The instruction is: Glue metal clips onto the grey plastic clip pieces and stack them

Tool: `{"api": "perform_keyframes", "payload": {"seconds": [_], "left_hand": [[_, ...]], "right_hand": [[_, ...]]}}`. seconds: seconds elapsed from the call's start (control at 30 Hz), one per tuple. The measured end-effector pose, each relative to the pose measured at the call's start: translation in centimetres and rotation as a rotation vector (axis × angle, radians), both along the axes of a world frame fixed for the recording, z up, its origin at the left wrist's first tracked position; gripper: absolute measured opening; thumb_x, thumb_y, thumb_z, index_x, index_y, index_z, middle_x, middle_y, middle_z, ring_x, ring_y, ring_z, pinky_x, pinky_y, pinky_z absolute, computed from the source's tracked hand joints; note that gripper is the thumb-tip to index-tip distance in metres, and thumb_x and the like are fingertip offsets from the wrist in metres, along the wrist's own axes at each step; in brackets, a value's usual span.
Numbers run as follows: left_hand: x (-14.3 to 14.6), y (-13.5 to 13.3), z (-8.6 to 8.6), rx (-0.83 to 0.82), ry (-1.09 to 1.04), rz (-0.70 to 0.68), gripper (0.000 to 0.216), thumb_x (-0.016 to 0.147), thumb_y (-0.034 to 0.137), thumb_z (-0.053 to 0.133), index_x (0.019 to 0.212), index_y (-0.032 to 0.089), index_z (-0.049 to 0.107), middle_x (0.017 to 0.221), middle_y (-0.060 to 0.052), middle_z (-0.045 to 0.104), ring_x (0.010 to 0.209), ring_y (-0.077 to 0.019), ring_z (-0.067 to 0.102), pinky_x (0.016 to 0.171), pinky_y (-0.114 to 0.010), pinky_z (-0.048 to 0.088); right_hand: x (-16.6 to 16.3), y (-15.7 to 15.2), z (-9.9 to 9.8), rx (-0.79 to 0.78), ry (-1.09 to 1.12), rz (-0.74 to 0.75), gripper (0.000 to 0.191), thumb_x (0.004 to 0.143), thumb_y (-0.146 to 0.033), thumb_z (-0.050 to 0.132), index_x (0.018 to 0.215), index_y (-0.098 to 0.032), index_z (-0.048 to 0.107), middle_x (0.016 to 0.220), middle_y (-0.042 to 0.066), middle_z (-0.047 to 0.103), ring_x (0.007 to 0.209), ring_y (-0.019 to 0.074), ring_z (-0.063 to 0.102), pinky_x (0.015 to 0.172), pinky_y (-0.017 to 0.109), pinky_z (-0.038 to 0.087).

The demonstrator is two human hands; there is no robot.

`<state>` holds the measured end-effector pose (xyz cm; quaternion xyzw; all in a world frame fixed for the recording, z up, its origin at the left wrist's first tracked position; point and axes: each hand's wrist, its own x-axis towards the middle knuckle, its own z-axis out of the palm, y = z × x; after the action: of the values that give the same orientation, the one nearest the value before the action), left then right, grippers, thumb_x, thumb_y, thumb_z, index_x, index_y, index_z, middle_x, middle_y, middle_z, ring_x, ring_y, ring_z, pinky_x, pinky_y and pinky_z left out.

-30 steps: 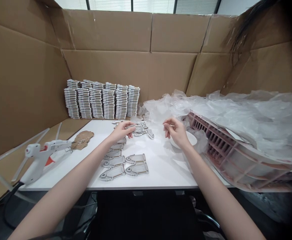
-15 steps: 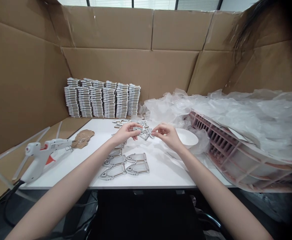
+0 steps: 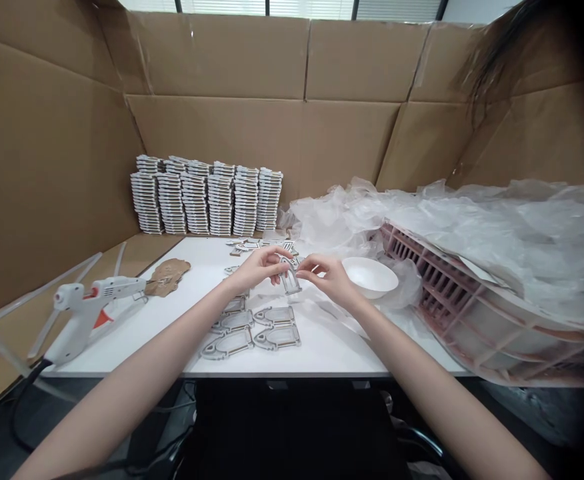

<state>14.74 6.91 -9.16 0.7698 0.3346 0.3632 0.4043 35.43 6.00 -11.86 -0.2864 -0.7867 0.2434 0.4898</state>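
Note:
Over the middle of the white table (image 3: 342, 353), my left hand (image 3: 263, 267) pinches a small grey arch-shaped frame (image 3: 291, 283) that hangs tilted from its fingertips. My right hand (image 3: 325, 275) is closed in a pinch at the frame's right edge. Whether its fingertips grip the frame or some tiny part is too small to make out. Below my hands, several similar arched frames (image 3: 277, 337) lie in rows on the table. More loose cut-out pieces (image 3: 252, 247) lie behind my left hand.
Tall stacks of frames (image 3: 219, 200) line the back cardboard wall (image 3: 222, 127). At left lies a white glue gun (image 3: 82, 303), its nozzle by a brown scrap (image 3: 168, 277). A white bowl (image 3: 372, 277), plastic bags (image 3: 497, 213) and a tipped pink basket (image 3: 452, 313) fill the right.
The frame has turned from lying nearly flat between my hands to hanging more upright. My right hand has shifted slightly left and down, nearer my left hand.

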Motion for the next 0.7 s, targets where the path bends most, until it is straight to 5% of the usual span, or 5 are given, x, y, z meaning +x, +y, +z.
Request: {"api": "perform_keyframes", "payload": {"seconds": [0.37,0.7], "left_hand": [[0.6,-0.2,-0.1,0.016,-0.022,-0.016,0.032,0.084,0.040,0.065,0.103,0.015,0.060,0.064,0.002,0.062,0.052,-0.0093,0.058,0.050,-0.020,0.047],[0.6,0.0,-0.2,0.032,-0.051,-0.035,0.035,0.083,0.042,0.065,0.104,0.013,0.060,0.064,0.002,0.061,0.054,-0.0097,0.058,0.049,-0.020,0.047]], "right_hand": [[-1.3,-0.5,0.1,0.028,0.000,-0.004,0.027,0.079,-0.046,0.068,0.074,-0.020,0.061,0.070,0.001,0.065,0.064,0.0132,0.054,0.058,0.027,0.038],[-1.8,-0.8,-0.2,0.145,-0.002,-0.057,0.018,0.081,-0.033,0.068,0.070,-0.021,0.060,0.070,0.001,0.064,0.066,0.0147,0.050,0.063,0.029,0.038]]}}
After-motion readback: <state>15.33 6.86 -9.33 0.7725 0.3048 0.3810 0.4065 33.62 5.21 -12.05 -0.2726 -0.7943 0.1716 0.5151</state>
